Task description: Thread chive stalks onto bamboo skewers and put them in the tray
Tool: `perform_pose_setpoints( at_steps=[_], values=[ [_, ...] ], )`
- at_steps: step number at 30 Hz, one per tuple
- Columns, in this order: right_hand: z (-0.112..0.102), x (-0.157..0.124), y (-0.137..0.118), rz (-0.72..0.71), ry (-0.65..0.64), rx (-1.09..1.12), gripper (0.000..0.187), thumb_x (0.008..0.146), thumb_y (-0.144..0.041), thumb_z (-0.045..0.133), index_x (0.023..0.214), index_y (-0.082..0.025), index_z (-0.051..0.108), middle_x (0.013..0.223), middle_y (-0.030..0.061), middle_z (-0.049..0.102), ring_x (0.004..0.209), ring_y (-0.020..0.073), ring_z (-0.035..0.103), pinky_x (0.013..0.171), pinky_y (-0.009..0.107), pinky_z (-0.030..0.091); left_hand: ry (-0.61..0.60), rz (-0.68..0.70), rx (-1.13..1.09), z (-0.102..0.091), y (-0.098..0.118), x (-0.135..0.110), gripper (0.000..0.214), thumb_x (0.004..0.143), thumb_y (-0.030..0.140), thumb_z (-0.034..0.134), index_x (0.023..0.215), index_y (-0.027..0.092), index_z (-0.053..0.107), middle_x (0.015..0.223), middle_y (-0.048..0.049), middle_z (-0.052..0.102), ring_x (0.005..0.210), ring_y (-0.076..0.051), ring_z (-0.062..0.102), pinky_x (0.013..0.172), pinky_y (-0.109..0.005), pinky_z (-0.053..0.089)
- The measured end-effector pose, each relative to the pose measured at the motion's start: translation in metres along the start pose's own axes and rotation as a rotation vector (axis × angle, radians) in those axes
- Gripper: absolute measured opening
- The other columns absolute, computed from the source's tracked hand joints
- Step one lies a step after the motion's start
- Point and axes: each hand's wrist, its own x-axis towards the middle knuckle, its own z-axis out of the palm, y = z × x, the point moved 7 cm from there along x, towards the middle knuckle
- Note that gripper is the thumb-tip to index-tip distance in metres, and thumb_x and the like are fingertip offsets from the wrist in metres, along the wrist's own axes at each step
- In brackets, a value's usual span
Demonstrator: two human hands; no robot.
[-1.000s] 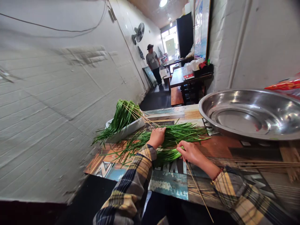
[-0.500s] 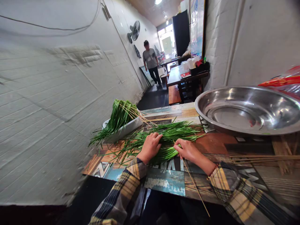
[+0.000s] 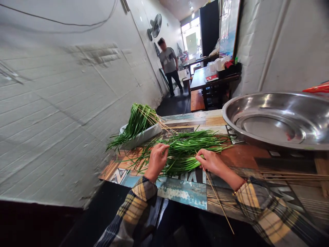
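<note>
Green chives (image 3: 187, 147) lie mid-frame on the patterned table (image 3: 185, 200). We close our left hand (image 3: 156, 159) on them with curled fingers; our right hand (image 3: 210, 162) pinches a bamboo skewer (image 3: 218, 201) at their pale ends. White lettering (image 3: 189, 177) beneath is partly covered, unreadable. At right sits a steel basin (image 3: 269, 127).

2 forearms reach forward — left hand (image 3: 156, 159) knuckles up, fingers curled; right hand (image 3: 209, 161) near it, pinched closed.
</note>
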Motion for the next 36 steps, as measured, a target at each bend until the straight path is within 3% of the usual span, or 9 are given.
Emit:
perform_pose_setpoints(
  at_steps=[5, 10, 17, 20, 24, 28, 33, 36],
  values=[
    [-0.004, 0.0, -0.006, -0.048, 0.05, -0.033, 0.015, 0.086, -0.022, 0.049, 0.082, -0.018, 0.063, 0.048, -0.0045, 0.059, 0.045, 0.0129, 0.061, 0.052, 0.021, 0.041, -0.091, 0.087, -0.099, 0.038, 0.025, 0.028, 0.025, 0.089, 0.013, 0.048, 0.104, 0.019, 0.067, 0.097, -0.0066, 0.063, 0.092, -0.017, 0.06, 0.085, -0.031, 0.049],
    [-0.013, 0.004, -0.008, -0.076, 0.148, -0.076, 0.013, 0.083, -0.021, 0.054, 0.075, -0.018, 0.063, 0.07, 0.0013, 0.068, 0.066, 0.0149, 0.063, 0.065, 0.023, 0.043, -0.149, 0.07, 0.001, 0.077, 0.019, 0.045, 0.027, 0.08, 0.007, 0.052, 0.096, 0.018, 0.07, 0.092, -0.0061, 0.06, 0.089, -0.018, 0.061, 0.083, -0.032, 0.051],
    [-0.021, 0.008, -0.01, -0.164, 0.23, -0.058, 0.011, 0.084, -0.016, 0.053, 0.076, -0.018, 0.061, 0.105, 0.0083, 0.068, 0.104, 0.0188, 0.06, 0.09, 0.03, 0.042, -0.049, 0.032, 0.015, 0.086, 0.009, 0.067, 0.022, 0.081, 0.009, 0.052, 0.094, 0.017, 0.067, 0.093, -0.0066, 0.058, 0.09, -0.019, 0.059, 0.085, -0.034, 0.05],
    [-0.022, 0.009, -0.01, -0.174, 0.229, -0.059, 0.011, 0.084, -0.016, 0.054, 0.076, -0.018, 0.062, 0.1, 0.0072, 0.069, 0.098, 0.0182, 0.062, 0.087, 0.03, 0.044, -0.036, 0.039, 0.019, 0.082, 0.011, 0.072, 0.017, 0.081, 0.01, 0.054, 0.089, 0.016, 0.067, 0.091, -0.0063, 0.058, 0.088, -0.019, 0.059, 0.083, -0.033, 0.05],
    [-0.022, 0.009, -0.009, -0.153, 0.215, -0.082, 0.013, 0.085, -0.018, 0.054, 0.077, -0.017, 0.064, 0.083, 0.0059, 0.07, 0.081, 0.0182, 0.063, 0.076, 0.029, 0.044, -0.038, 0.099, 0.051, 0.062, 0.021, 0.067, 0.015, 0.084, 0.015, 0.054, 0.086, 0.018, 0.069, 0.095, -0.0066, 0.06, 0.09, -0.019, 0.058, 0.082, -0.032, 0.049],
    [-0.023, 0.008, -0.009, -0.135, 0.21, -0.098, 0.015, 0.086, -0.022, 0.054, 0.079, -0.016, 0.066, 0.082, 0.0055, 0.071, 0.079, 0.0181, 0.064, 0.072, 0.027, 0.042, 0.088, 0.174, 0.221, 0.017, 0.032, 0.063, 0.019, 0.088, 0.023, 0.053, 0.093, 0.021, 0.072, 0.1, -0.0067, 0.061, 0.092, -0.021, 0.054, 0.084, -0.035, 0.045],
    [-0.022, 0.008, -0.006, -0.138, 0.211, -0.108, 0.016, 0.085, -0.024, 0.054, 0.078, -0.017, 0.067, 0.079, 0.0044, 0.071, 0.075, 0.017, 0.062, 0.068, 0.026, 0.04, 0.332, 0.049, 0.353, -0.049, 0.023, 0.063, 0.021, 0.088, 0.028, 0.054, 0.091, 0.022, 0.074, 0.094, -0.0074, 0.053, 0.084, -0.019, 0.052, 0.071, -0.031, 0.042],
    [-0.021, 0.008, -0.004, -0.147, 0.207, -0.106, 0.017, 0.085, -0.025, 0.054, 0.078, -0.017, 0.067, 0.077, 0.0042, 0.07, 0.072, 0.0169, 0.061, 0.066, 0.026, 0.039, 0.339, -0.019, 0.397, -0.073, 0.013, 0.06, 0.023, 0.089, 0.029, 0.053, 0.093, 0.023, 0.074, 0.085, -0.0053, 0.052, 0.076, -0.017, 0.052, 0.062, -0.027, 0.037]
  ],
)
